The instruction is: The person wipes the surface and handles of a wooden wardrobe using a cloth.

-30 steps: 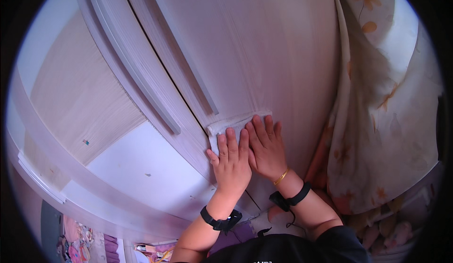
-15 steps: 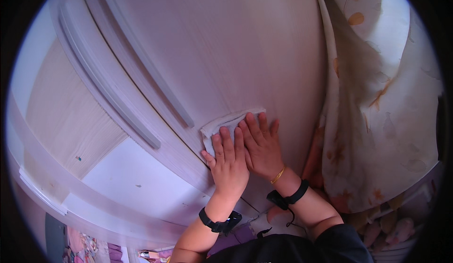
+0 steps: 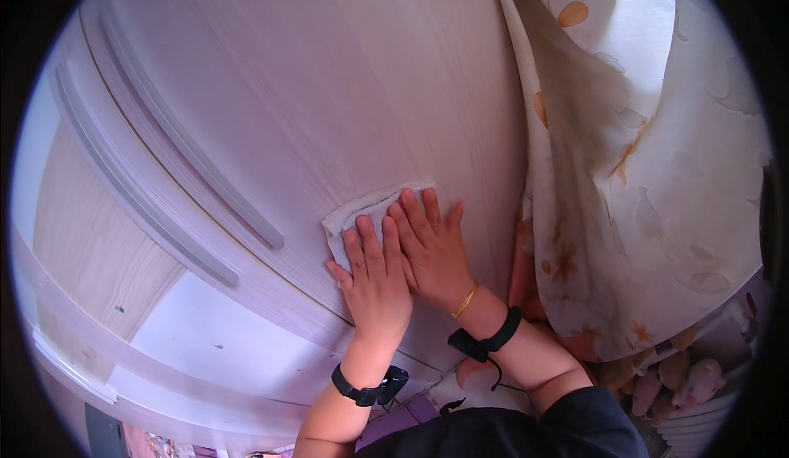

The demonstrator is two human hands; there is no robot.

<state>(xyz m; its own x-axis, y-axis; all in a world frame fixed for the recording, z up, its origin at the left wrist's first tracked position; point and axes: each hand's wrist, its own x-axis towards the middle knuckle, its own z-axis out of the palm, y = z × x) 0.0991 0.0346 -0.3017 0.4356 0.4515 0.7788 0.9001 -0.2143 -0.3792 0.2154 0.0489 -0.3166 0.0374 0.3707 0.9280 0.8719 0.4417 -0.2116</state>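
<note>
While two hands [image 3: 376,298] [image 3: 440,265] press one cloth [image 3: 366,206] | two handles [image 3: 136,195] [image 3: 215,179] | one curtain [image 3: 608,211]

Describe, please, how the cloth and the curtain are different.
The cloth looks plain, while the curtain has orange flowers. The cloth is much smaller than the curtain. The cloth lies against the door, under the left hand and the right hand; the curtain hangs in folds at the right. Both are pale fabric.
</note>
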